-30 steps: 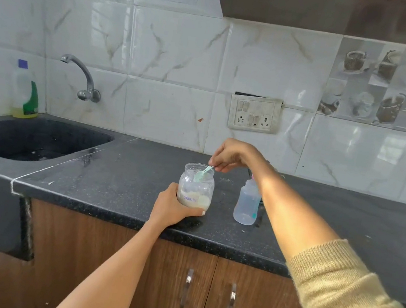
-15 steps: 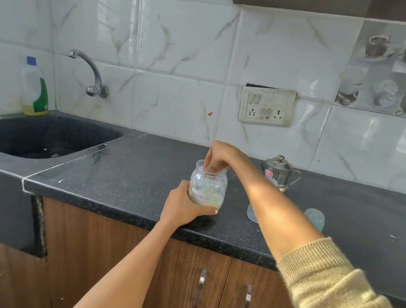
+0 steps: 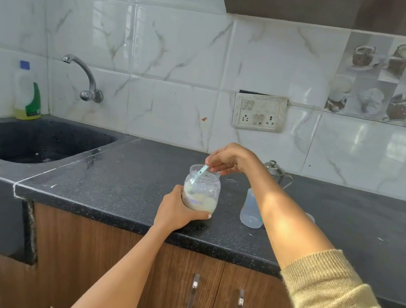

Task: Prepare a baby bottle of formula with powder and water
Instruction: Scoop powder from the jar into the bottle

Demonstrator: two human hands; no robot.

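Formula jar point(image 3: 201, 191): clear glass, lid off, upright on the dark speckled counter point(image 3: 119, 181) near its front edge; pale powder fills roughly the lower third, with a handwritten label across the front. Left hand point(image 3: 177, 212) wraps the jar's lower near side, thumb curled along the base at the front. Right hand point(image 3: 227, 159) is poised over the jar mouth, fingertips pinching the top end of a light blue scoop point(image 3: 198, 177); the scoop slants down into the jar, bowl end at the powder surface near the left wall. Baby bottle point(image 3: 251, 210): translucent, no top fitted, upright just right of the jar, partly hidden behind the right forearm; contents cannot be told. A small steel lidded pot point(image 3: 277, 171) stands behind the bottle, close to the wall tiles. A pale rounded object shows past the forearm, mostly hidden. 1 dark sink point(image 3: 27, 139) is set at the left, tap point(image 3: 84, 78) above it, a dish soap bottle point(image 3: 28, 93) at its back corner. Socket plate point(image 3: 260, 112) on the wall behind.
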